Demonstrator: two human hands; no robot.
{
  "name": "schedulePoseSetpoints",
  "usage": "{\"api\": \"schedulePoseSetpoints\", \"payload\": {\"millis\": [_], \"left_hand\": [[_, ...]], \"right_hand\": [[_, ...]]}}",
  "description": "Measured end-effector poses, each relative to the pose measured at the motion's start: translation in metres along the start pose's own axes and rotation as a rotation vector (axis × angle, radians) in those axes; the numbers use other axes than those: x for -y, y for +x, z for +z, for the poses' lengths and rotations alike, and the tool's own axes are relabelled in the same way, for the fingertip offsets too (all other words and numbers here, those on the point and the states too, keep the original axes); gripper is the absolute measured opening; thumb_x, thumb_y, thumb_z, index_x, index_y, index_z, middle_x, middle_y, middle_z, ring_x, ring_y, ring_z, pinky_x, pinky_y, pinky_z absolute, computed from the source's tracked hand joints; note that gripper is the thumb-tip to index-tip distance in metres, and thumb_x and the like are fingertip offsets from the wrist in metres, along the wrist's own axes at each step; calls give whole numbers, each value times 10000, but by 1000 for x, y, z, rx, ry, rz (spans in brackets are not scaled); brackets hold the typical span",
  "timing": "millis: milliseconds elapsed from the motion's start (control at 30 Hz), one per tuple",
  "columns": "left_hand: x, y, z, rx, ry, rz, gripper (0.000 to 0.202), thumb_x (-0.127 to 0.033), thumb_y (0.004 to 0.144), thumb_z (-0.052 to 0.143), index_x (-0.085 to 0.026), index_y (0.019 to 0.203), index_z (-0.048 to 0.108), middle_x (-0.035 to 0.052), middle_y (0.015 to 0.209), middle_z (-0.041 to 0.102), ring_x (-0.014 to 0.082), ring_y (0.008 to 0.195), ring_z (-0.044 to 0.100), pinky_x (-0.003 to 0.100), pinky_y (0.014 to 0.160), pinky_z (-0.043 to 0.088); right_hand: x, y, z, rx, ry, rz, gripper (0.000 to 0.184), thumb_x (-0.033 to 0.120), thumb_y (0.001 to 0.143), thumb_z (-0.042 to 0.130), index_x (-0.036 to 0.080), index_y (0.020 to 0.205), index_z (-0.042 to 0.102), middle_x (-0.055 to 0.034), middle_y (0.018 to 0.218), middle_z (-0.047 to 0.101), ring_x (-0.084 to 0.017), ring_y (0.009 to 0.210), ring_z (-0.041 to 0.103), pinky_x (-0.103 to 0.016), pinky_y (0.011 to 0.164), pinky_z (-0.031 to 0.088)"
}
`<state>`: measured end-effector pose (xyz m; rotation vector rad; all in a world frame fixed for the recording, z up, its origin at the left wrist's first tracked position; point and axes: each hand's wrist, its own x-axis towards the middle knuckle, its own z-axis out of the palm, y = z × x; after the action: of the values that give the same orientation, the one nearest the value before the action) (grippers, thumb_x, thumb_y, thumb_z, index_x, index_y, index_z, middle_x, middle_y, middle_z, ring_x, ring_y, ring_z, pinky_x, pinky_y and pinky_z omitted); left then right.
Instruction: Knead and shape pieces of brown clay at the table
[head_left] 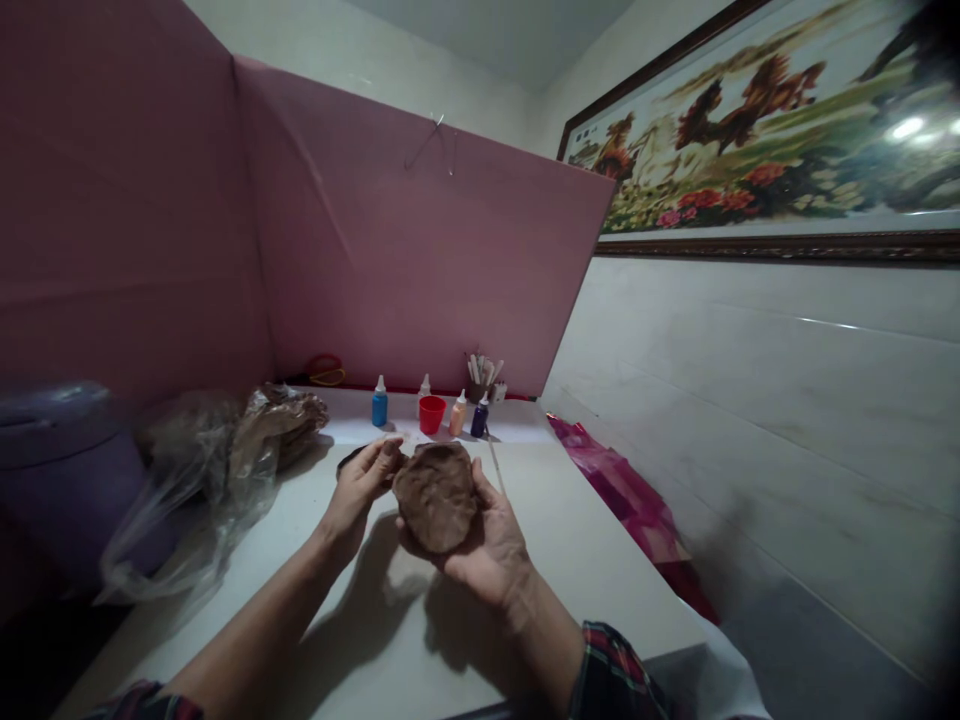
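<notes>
My right hand (491, 540) holds up a flattened, roundish lump of brown clay (437, 500) with an uneven surface and a hollow near its far edge. The lump rests on my fingers and palm, with the thumb along its right side. Just left of the clay is my left hand (365, 487), its fingers pressed together and a brown smear on the thumb. Some brown shows at those fingertips, but I cannot tell whether it is a separate bit. Behind the left hand, a dark rounded thing (346, 459) is partly hidden.
Beyond my hands stand a red cup (431, 415), a blue bottle (380, 405), a peach bottle (457, 415), a dark blue bottle (480, 417) and a holder of tools (484, 375). A thin stick (496, 467) lies nearby. Left are bagged clay (281, 425) and a purple bin (71, 480).
</notes>
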<state>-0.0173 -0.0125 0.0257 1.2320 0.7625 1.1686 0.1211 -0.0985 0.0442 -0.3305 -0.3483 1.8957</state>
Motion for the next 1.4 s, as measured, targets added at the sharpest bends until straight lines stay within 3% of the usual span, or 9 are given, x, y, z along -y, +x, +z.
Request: {"api": "schedulePoseSetpoints", "payload": {"millis": [200,500,633,733,900,1000,1167,1267,1400], "left_hand": [[2,-1,0,65,-68,-22,504,-562,753,615,-125,1003,646,59,858,659,171,786,610,253,683,446],[5,-1,0,62,-43,-2,492,-553,752,623,-126,993,660,79,854,671,174,771,622,273,708,470],[3,-6,2,52,115,155,419,-502,792,601,-163,1030,668,87,949,681,201,870,629,308,786,478],[0,-16,4,47,319,450,275,-387,836,576,-212,1013,693,97,1151,650,243,1094,572,376,963,419],[-6,-29,11,382,682,817,293,-224,858,510,-234,1092,688,97,1161,683,254,1160,555,460,1061,318],[-3,-30,17,548,827,805,350,-212,871,473,-250,1169,653,86,1225,657,248,1208,543,490,1118,225],[3,-33,23,617,828,806,362,-209,854,506,-281,1178,650,71,1229,653,253,1230,531,508,1154,113],[1,-36,20,528,710,872,368,-187,851,505,-288,1171,654,68,1256,637,244,1240,521,498,1148,157],[-5,-31,9,96,529,822,321,-234,883,481,-273,1139,671,69,1272,622,236,1243,501,458,1099,288]], "right_hand": [[-12,-8,1,-25,19,-91,512,506,939,301,163,1233,544,-107,1215,639,-257,1134,581,-538,964,421],[-17,-8,3,-204,49,-185,588,561,933,275,117,1180,571,-131,1026,703,-243,942,664,-477,889,486],[-14,-4,1,-295,59,-276,551,549,935,291,134,1124,600,-131,969,714,-246,896,675,-485,873,487],[-10,-1,4,-336,91,-291,539,529,943,286,129,1075,623,-127,943,719,-239,888,674,-456,852,499],[-5,1,5,-401,119,-305,488,479,948,330,118,992,656,-98,871,726,-191,809,676,-353,796,521],[-4,0,2,-422,87,-275,513,499,944,327,110,935,662,-102,819,726,-192,745,679,-344,720,537],[-2,-6,7,-437,46,-254,482,440,966,313,111,899,659,-77,725,716,-162,647,668,-296,642,537],[-1,-10,6,-423,31,-328,474,421,973,296,123,916,661,-83,786,725,-182,735,684,-348,753,540],[11,-23,-6,-478,-32,-402,477,470,959,304,153,900,655,-90,814,728,-216,829,686,-449,846,512]]}}
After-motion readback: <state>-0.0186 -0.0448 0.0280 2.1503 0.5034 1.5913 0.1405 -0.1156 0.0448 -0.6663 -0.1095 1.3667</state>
